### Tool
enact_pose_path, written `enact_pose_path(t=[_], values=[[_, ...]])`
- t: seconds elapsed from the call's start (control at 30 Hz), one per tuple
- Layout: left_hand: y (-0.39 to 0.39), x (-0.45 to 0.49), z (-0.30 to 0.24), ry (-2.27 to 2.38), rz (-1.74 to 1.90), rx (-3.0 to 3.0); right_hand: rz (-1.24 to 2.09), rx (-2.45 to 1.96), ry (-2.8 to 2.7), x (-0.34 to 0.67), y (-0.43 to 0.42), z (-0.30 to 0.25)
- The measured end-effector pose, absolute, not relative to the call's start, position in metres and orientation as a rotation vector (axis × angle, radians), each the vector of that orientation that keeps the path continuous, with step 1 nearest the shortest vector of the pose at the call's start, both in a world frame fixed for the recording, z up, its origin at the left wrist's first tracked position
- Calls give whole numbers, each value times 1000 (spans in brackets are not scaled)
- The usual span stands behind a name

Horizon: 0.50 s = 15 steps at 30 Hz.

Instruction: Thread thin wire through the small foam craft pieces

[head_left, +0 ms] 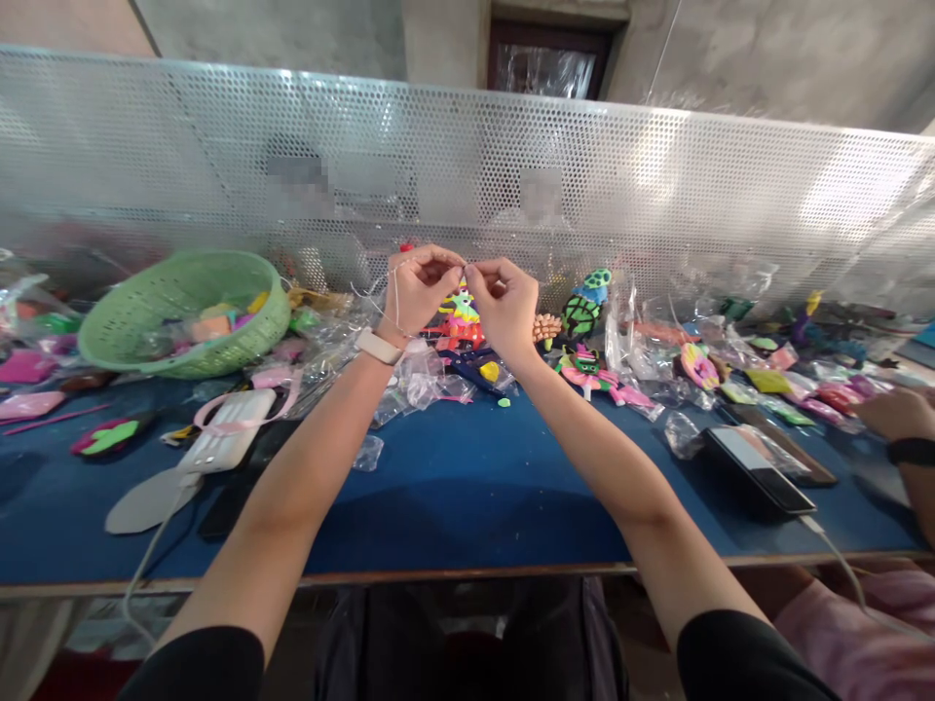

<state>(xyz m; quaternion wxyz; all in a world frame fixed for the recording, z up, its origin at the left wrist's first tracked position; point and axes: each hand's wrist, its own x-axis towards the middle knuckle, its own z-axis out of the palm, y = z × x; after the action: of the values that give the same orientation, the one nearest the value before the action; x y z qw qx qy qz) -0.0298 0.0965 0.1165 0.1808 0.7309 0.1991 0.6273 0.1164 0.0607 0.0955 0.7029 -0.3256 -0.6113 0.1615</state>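
Observation:
My left hand [418, 288] and my right hand [505, 302] are raised together above the blue table [453, 487], fingertips nearly touching. Both pinch a thin white thread [395, 292] that loops down by the left wrist; whether a needle is there is too small to tell. A white watch sits on my left wrist. Just behind the hands lie a colourful star-shaped foam toy [460, 316] and a green turtle-like toy [584, 307]. Clear plastic bags [424, 380] lie below the hands.
A green basket [186, 312] with foam pieces stands at left. A white power bank [230, 428] with cable lies front left, a phone [760, 467] front right. Another person's hand [895, 414] rests at the right edge. A perforated metal screen [467, 175] backs the table.

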Motion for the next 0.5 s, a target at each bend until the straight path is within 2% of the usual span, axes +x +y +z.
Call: enact_pose_path(t=[0.27,0.5], values=[[98,-26,116,585,1783,2023,282,-748,-1340,113,60,93],[98,-28,115,547,1760,2051,376,-695,-1344,117,62,95]])
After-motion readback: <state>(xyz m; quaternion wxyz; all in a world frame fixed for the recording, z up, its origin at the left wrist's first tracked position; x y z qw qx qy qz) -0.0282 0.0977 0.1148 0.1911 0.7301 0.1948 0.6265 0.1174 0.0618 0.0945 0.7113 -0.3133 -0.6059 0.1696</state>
